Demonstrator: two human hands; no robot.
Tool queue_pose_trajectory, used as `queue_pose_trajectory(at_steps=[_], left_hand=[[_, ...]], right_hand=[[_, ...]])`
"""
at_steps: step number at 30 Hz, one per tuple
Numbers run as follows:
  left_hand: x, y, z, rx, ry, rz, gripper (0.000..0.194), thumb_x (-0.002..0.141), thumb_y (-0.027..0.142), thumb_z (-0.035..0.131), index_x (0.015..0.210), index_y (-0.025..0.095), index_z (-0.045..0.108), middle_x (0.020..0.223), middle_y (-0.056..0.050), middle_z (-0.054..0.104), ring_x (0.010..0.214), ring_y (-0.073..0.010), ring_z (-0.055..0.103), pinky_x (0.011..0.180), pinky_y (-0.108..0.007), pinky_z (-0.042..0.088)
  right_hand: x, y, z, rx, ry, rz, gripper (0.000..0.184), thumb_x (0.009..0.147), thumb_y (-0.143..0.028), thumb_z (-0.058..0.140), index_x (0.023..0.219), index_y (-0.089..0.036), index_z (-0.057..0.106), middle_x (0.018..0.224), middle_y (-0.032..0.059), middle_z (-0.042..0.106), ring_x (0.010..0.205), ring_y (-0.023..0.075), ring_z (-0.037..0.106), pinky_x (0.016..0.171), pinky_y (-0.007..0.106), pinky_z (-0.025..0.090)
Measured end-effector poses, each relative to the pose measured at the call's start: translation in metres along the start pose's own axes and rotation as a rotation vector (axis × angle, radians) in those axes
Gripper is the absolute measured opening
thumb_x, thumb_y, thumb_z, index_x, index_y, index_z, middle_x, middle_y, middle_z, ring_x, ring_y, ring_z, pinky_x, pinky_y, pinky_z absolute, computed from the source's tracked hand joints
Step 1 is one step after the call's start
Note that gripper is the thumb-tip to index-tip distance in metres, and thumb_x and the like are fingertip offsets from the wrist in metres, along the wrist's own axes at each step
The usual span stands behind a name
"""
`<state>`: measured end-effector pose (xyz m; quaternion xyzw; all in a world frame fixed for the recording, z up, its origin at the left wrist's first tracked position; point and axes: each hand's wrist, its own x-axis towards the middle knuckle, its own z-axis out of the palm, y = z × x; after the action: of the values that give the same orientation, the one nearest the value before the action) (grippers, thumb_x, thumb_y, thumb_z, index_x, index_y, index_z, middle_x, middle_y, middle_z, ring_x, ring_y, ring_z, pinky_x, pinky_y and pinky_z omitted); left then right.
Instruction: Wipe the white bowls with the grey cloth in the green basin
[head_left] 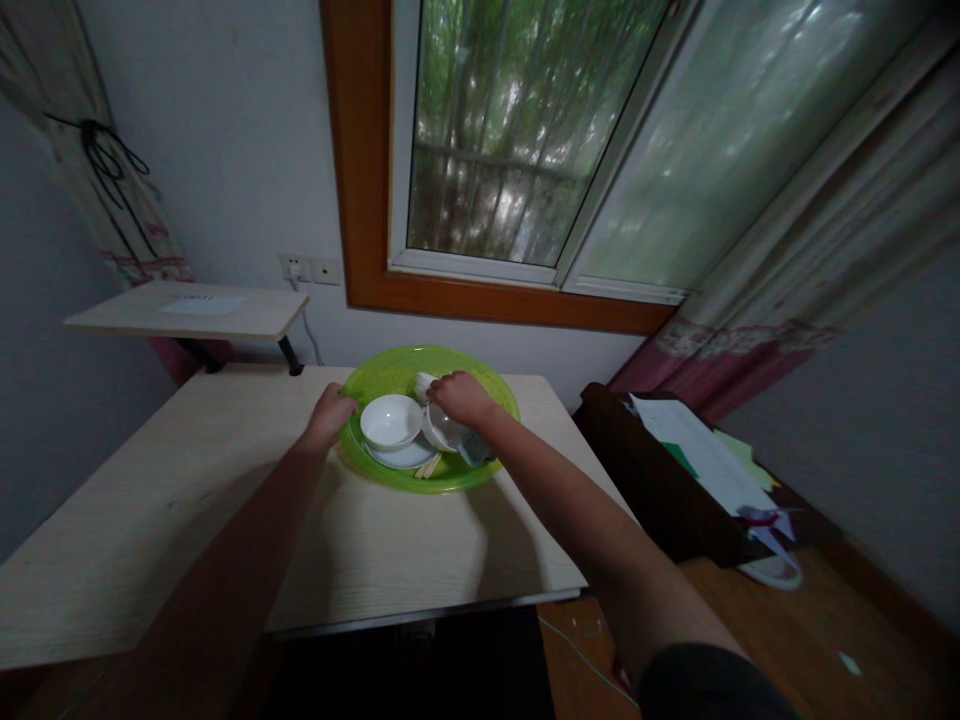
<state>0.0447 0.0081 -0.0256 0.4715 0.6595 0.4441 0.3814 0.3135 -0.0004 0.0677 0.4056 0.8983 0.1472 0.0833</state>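
A round green basin [420, 362] sits on the table and holds dishes. My left hand [330, 415] is closed on its left rim. Inside, a white bowl [391, 422] rests on a white plate [397, 458], with a few light chopsticks [428, 466] at the front. My right hand [459, 396] reaches in from the right, its fingers closed at the upper rim of a second, tilted white bowl [441, 432]. A small white cup [423, 384] lies just beside those fingertips. Under my right forearm is a greyish, partly hidden item [474, 448] whose kind I cannot make out.
The light wooden table [405, 560] has a raised shelf [195, 310] at its back left. Behind it are a wall socket [295, 267] and a window [510, 130]. A dark box-like piece [637, 470] with papers [697, 455] stands right of the table.
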Motion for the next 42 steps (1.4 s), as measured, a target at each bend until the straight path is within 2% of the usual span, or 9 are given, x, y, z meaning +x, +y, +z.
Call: queue_pose_trajectory(at_steps=[9, 15, 21, 29, 35, 38, 39, 42], left_hand=[[0.004, -0.005, 0.001, -0.002, 0.009, 0.001, 0.037, 0.06, 0.017, 0.058, 0.095, 0.021, 0.051, 0.082, -0.004, 0.06, 0.07, -0.02, 0.06, 0.055, -0.028, 0.042], [-0.004, 0.005, 0.0, 0.011, 0.019, -0.021, 0.037, 0.061, 0.016, 0.059, 0.097, 0.02, 0.052, 0.083, -0.006, 0.062, 0.079, -0.0238, 0.062, 0.06, -0.031, 0.046], [-0.009, 0.011, -0.001, 0.005, 0.015, -0.039, 0.038, 0.06, 0.015, 0.059, 0.098, 0.02, 0.053, 0.081, -0.006, 0.062, 0.079, -0.0251, 0.063, 0.059, -0.031, 0.046], [-0.002, 0.003, 0.0, 0.028, 0.021, -0.027, 0.038, 0.06, 0.017, 0.058, 0.097, 0.02, 0.052, 0.081, -0.005, 0.062, 0.074, -0.0215, 0.061, 0.055, -0.028, 0.044], [0.005, -0.006, 0.001, 0.013, 0.024, -0.005, 0.037, 0.06, 0.017, 0.058, 0.095, 0.021, 0.051, 0.082, -0.004, 0.06, 0.072, -0.0204, 0.06, 0.055, -0.027, 0.042], [0.007, -0.008, 0.0, 0.02, 0.023, 0.002, 0.037, 0.059, 0.016, 0.058, 0.095, 0.02, 0.051, 0.082, -0.004, 0.06, 0.073, -0.0201, 0.06, 0.055, -0.027, 0.042], [0.007, -0.008, 0.0, 0.022, 0.023, 0.007, 0.037, 0.059, 0.017, 0.058, 0.096, 0.02, 0.051, 0.082, -0.004, 0.06, 0.073, -0.0201, 0.06, 0.055, -0.027, 0.042], [0.007, -0.008, -0.001, 0.021, 0.023, 0.014, 0.036, 0.06, 0.017, 0.058, 0.096, 0.02, 0.052, 0.082, -0.004, 0.06, 0.073, -0.02, 0.06, 0.055, -0.027, 0.042]], right_hand=[[-0.005, -0.004, 0.0, -0.016, 0.001, 0.031, 0.029, 0.1, -0.019, 0.045, 0.11, -0.011, 0.072, 0.11, 0.0183, 0.075, 0.1, 0.0289, 0.072, 0.086, 0.036, 0.05], [-0.008, -0.004, 0.005, 0.053, -0.017, 0.098, 0.033, 0.101, -0.022, 0.044, 0.12, -0.015, 0.07, 0.113, 0.0165, 0.075, 0.101, 0.0279, 0.073, 0.085, 0.034, 0.052], [-0.012, -0.001, 0.018, 0.126, -0.046, 0.17, 0.033, 0.102, -0.031, 0.046, 0.12, -0.019, 0.071, 0.114, 0.0148, 0.076, 0.101, 0.0292, 0.073, 0.085, 0.035, 0.053], [-0.018, 0.003, 0.023, 0.151, -0.075, 0.222, 0.035, 0.104, -0.031, 0.044, 0.121, -0.021, 0.072, 0.117, 0.0138, 0.076, 0.107, 0.0272, 0.072, 0.091, 0.033, 0.051], [-0.042, 0.015, 0.027, 0.24, -0.046, 0.3, 0.041, 0.103, -0.04, 0.048, 0.142, -0.03, 0.056, 0.119, 0.0091, 0.076, 0.103, 0.0253, 0.073, 0.08, 0.03, 0.051], [-0.063, 0.024, 0.027, 0.321, -0.007, 0.366, 0.04, 0.103, -0.043, 0.048, 0.136, -0.023, 0.06, 0.115, 0.0094, 0.077, 0.101, 0.0228, 0.072, 0.078, 0.027, 0.048], [-0.07, 0.027, 0.026, 0.346, -0.014, 0.349, 0.039, 0.104, -0.045, 0.046, 0.13, -0.021, 0.064, 0.114, 0.0097, 0.077, 0.1, 0.0216, 0.071, 0.078, 0.026, 0.046], [-0.087, 0.03, 0.023, 0.386, -0.142, 0.164, 0.044, 0.105, -0.048, 0.042, 0.107, -0.018, 0.074, 0.105, 0.0106, 0.078, 0.092, 0.0196, 0.07, 0.076, 0.025, 0.043]])
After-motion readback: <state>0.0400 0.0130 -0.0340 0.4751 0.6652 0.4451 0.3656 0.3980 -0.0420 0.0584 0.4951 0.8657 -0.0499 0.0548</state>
